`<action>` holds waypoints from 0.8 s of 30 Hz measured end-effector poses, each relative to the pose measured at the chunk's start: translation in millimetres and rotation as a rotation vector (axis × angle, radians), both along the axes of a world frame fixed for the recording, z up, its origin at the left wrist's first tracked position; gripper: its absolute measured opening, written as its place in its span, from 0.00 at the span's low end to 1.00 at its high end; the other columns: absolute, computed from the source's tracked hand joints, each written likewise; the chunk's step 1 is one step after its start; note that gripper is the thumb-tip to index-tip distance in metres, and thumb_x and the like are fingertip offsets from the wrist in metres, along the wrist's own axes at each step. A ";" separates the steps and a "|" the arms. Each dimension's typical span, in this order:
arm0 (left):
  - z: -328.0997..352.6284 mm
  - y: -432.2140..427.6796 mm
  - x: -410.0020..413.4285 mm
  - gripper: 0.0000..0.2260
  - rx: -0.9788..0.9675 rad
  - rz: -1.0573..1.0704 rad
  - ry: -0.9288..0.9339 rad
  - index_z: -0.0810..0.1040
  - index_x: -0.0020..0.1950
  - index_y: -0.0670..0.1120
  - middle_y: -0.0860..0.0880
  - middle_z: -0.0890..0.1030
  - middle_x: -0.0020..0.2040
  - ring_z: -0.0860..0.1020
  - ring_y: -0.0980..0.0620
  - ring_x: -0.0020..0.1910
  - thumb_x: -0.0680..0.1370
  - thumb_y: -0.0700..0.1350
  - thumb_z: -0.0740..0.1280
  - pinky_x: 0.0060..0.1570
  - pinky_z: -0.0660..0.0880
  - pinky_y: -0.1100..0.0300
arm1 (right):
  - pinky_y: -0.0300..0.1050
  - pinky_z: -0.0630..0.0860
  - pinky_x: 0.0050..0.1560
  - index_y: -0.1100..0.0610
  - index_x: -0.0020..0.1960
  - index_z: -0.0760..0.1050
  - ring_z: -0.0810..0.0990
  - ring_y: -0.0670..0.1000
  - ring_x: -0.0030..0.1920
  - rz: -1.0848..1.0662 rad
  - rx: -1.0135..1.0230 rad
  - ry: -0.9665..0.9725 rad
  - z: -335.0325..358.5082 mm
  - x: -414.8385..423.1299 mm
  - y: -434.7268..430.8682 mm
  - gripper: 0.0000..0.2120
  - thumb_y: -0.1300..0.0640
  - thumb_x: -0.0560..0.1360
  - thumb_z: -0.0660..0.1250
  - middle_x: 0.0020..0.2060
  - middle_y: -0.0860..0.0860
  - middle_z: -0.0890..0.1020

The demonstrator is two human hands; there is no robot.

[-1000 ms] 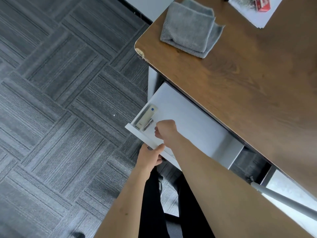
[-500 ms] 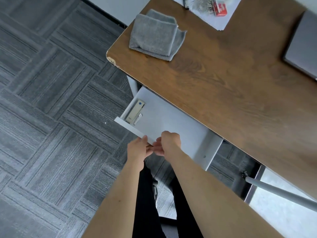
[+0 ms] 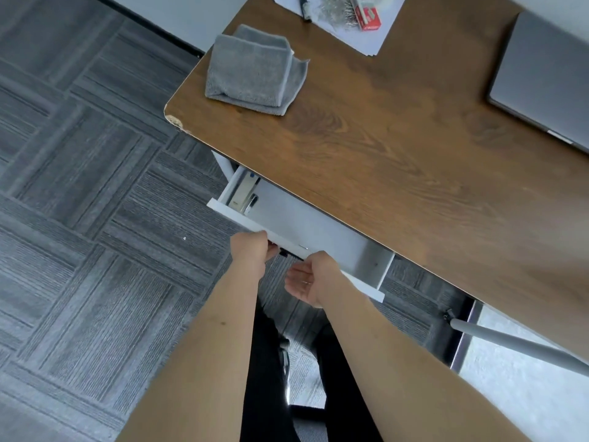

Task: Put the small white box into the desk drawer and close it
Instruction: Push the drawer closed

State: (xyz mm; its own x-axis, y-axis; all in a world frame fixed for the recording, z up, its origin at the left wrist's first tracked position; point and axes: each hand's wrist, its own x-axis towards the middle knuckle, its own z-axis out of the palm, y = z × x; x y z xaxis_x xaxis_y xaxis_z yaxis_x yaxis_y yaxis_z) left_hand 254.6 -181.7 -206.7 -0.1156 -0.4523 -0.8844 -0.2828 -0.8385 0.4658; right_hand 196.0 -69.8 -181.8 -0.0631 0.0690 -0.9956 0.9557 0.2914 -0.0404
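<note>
The white desk drawer (image 3: 302,226) hangs partly open under the wooden desk (image 3: 382,148). At its left end lies the small white box (image 3: 241,193), cream-coloured with a blue dot, next to a small dark pen-like object; the desk edge covers the box's far end. My left hand (image 3: 251,250) curls around the lower edge of the drawer front near its middle. Just to the right, my right hand (image 3: 314,279) is open, fingers spread, its palm at the drawer front and nothing in it.
A folded grey cloth (image 3: 255,70) lies near the desk's left corner. A white sheet (image 3: 360,35) with a red box (image 3: 368,14) and paper clips is at the back, a grey laptop (image 3: 541,81) to the right. A grey pole (image 3: 516,344) slants below the desk.
The drawer has slid further in under the desk, hiding more of its inside. My right hand has left the drawer's inside and come to its front beside my left hand.
</note>
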 end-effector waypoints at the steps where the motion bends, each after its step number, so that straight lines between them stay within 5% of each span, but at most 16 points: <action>1: 0.9 -1.1 -4.4 0.05 0.025 0.012 0.016 0.78 0.48 0.35 0.31 0.82 0.52 0.83 0.41 0.44 0.78 0.30 0.63 0.34 0.83 0.55 | 0.44 0.78 0.23 0.63 0.39 0.74 0.80 0.55 0.27 -0.010 0.016 0.014 -0.1 -4.9 -0.3 0.10 0.62 0.75 0.56 0.31 0.58 0.81; 3: 1.0 -2.9 -11.6 0.09 0.088 0.033 0.050 0.76 0.58 0.32 0.31 0.81 0.54 0.82 0.40 0.48 0.79 0.31 0.62 0.39 0.82 0.54 | 0.46 0.81 0.26 0.63 0.52 0.75 0.82 0.56 0.36 -0.060 0.055 0.020 -2.2 -12.8 1.1 0.09 0.63 0.77 0.57 0.41 0.58 0.82; 5: -1.6 -4.3 -17.4 0.12 0.125 0.071 0.082 0.75 0.62 0.32 0.32 0.81 0.54 0.82 0.39 0.48 0.80 0.34 0.61 0.45 0.81 0.51 | 0.44 0.81 0.26 0.63 0.61 0.73 0.80 0.54 0.34 -0.151 0.036 0.054 -9.8 -19.7 3.0 0.14 0.63 0.79 0.56 0.40 0.57 0.79; 8: -4.9 -5.3 -23.6 0.10 0.131 0.150 0.105 0.77 0.57 0.32 0.34 0.82 0.48 0.83 0.40 0.44 0.80 0.36 0.62 0.41 0.82 0.52 | 0.49 0.84 0.46 0.65 0.62 0.71 0.83 0.56 0.45 -0.213 0.057 0.137 -9.9 -25.2 2.9 0.14 0.66 0.80 0.53 0.44 0.58 0.80; 10: -7.1 -3.0 -26.5 0.08 0.127 0.210 0.152 0.78 0.54 0.32 0.33 0.82 0.50 0.83 0.40 0.45 0.80 0.36 0.63 0.42 0.82 0.53 | 0.47 0.82 0.47 0.65 0.65 0.69 0.82 0.59 0.55 -0.255 0.006 0.218 -13.6 -27.5 1.2 0.15 0.68 0.81 0.52 0.53 0.61 0.80; 12: -8.2 0.9 -30.7 0.09 0.149 0.276 0.203 0.78 0.58 0.34 0.34 0.81 0.53 0.82 0.40 0.48 0.81 0.38 0.62 0.50 0.81 0.51 | 0.41 0.78 0.51 0.60 0.72 0.66 0.74 0.55 0.66 -0.022 0.078 0.268 -21.0 -31.7 -6.6 0.18 0.62 0.83 0.53 0.69 0.56 0.73; 15: -5.4 5.7 -42.7 0.07 0.170 0.313 0.278 0.79 0.52 0.40 0.40 0.81 0.49 0.80 0.43 0.46 0.82 0.38 0.61 0.58 0.78 0.49 | 0.44 0.70 0.66 0.51 0.76 0.60 0.62 0.50 0.73 0.740 0.336 0.571 -16.7 -21.1 -2.3 0.21 0.51 0.83 0.54 0.76 0.48 0.62; 16: -3.1 6.7 -45.8 0.07 0.169 0.324 0.314 0.78 0.49 0.41 0.42 0.80 0.47 0.79 0.44 0.46 0.82 0.37 0.61 0.60 0.77 0.48 | 0.45 0.69 0.68 0.51 0.77 0.56 0.59 0.51 0.74 0.835 0.311 0.618 -21.2 -22.5 3.1 0.22 0.51 0.84 0.52 0.77 0.49 0.59; 18: -0.5 7.7 -48.9 0.07 0.171 0.352 0.367 0.78 0.50 0.40 0.43 0.78 0.47 0.78 0.43 0.48 0.82 0.37 0.60 0.63 0.75 0.48 | 0.42 0.66 0.71 0.55 0.78 0.48 0.55 0.50 0.77 0.554 0.249 0.467 -16.5 -23.3 0.1 0.24 0.58 0.83 0.35 0.78 0.55 0.54; 19: -0.2 6.9 -49.4 0.08 0.175 0.362 0.388 0.78 0.51 0.40 0.42 0.78 0.49 0.78 0.42 0.50 0.82 0.37 0.59 0.64 0.75 0.48 | 0.40 0.62 0.72 0.58 0.77 0.45 0.53 0.53 0.77 0.400 0.186 0.366 -18.8 -25.6 0.7 0.32 0.60 0.75 0.22 0.78 0.57 0.52; 20: -0.3 4.9 -49.5 0.08 0.181 0.368 0.407 0.78 0.52 0.40 0.42 0.79 0.51 0.78 0.42 0.51 0.82 0.38 0.59 0.64 0.74 0.48 | 0.39 0.59 0.72 0.60 0.77 0.43 0.52 0.54 0.77 0.527 0.183 0.411 -21.2 -24.7 0.1 0.36 0.58 0.72 0.19 0.78 0.58 0.51; 23: -1.0 -3.3 -52.7 0.13 0.224 0.382 0.458 0.78 0.53 0.39 0.40 0.79 0.54 0.78 0.41 0.52 0.83 0.46 0.57 0.59 0.74 0.50 | 0.42 0.59 0.70 0.53 0.78 0.48 0.52 0.54 0.77 1.199 0.409 0.737 -34.6 -37.2 4.0 0.24 0.56 0.83 0.47 0.78 0.54 0.55; 24: -1.5 -5.9 -54.2 0.15 0.235 0.386 0.474 0.77 0.54 0.38 0.40 0.78 0.54 0.77 0.41 0.52 0.83 0.48 0.56 0.57 0.73 0.51 | 0.42 0.59 0.71 0.54 0.78 0.51 0.52 0.53 0.77 1.188 0.404 0.766 -38.5 -39.8 5.7 0.24 0.56 0.83 0.50 0.78 0.54 0.56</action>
State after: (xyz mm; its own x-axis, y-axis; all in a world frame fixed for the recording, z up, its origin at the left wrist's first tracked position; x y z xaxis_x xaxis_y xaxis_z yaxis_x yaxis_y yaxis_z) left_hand 200.4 -187.6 -208.2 -0.3854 -0.3402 -0.8577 0.2504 -0.9332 0.2577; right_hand 156.2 -64.1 -220.3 -0.7720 -0.1403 -0.6199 -0.0652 0.9877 -0.1423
